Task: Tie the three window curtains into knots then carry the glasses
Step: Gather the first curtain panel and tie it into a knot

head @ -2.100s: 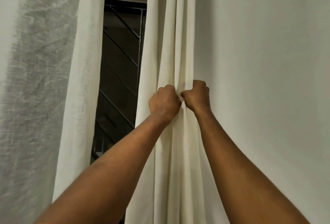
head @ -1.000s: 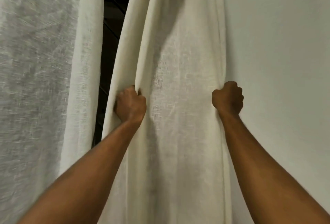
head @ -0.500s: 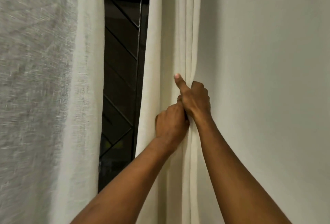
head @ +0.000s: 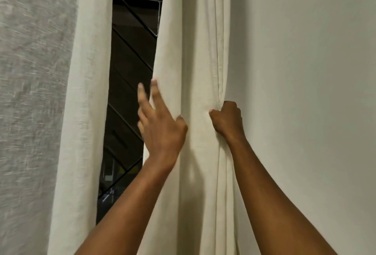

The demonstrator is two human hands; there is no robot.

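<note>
A cream curtain (head: 193, 51) hangs straight down in long folds at the centre, next to the wall. My right hand (head: 226, 120) grips its gathered right edge in a fist. My left hand (head: 160, 124) is at the curtain's left edge with fingers spread and straight, the thumb pressing on the cloth. Another cream curtain (head: 85, 92) hangs to the left, with a sheer lighter one (head: 30, 92) at the far left. No knot shows in any of them. No glasses are in view.
Between the two cream curtains a dark window (head: 130, 92) shows a metal grille with slanted bars. A plain pale wall (head: 305, 92) fills the right side.
My left hand has let go of the bunched curtain beside my right hand, moved left and opened its fingers. My right hand still grips the right edge and sits slightly lower.
</note>
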